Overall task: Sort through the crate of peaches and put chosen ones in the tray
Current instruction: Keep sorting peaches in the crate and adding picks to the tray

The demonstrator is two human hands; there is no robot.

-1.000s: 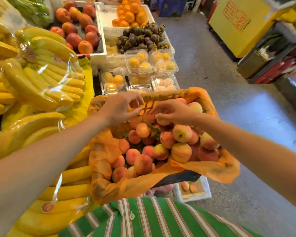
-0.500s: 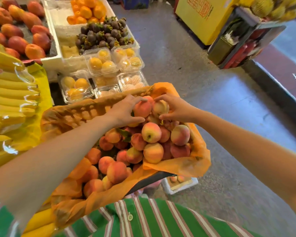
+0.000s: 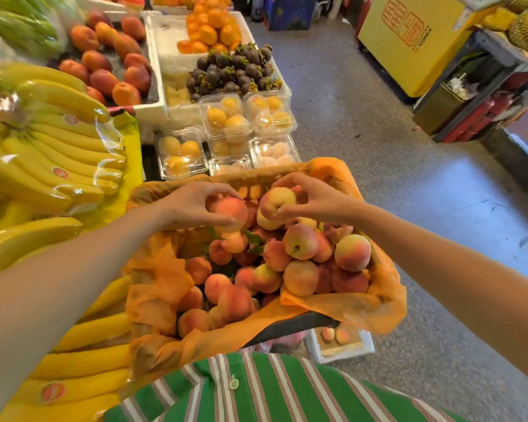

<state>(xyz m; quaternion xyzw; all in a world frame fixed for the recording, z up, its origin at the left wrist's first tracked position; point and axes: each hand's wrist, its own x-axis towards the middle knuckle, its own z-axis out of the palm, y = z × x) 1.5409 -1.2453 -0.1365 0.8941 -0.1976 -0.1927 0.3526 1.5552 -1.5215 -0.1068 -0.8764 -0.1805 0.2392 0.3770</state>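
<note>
Our left hand (image 3: 192,205) cups reddish peach (image 3: 230,212) at far end of crate (image 3: 342,306); right hand (image 3: 314,197) pinches yellow-pink peach (image 3: 276,202). Crate near full. White tray (image 3: 368,345) on floor beyond holds two peaches; we judge sorting barely begun.

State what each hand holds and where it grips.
Left hand: reddish peach, fingers around its sides. Right hand: yellow-red peach, pinched at its sides.

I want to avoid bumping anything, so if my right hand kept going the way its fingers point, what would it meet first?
Probably the left hand and its reddish peach; the right hand, holding a yellow-pink peach, points leftward at them across a small gap. Depth is unclear.
</note>
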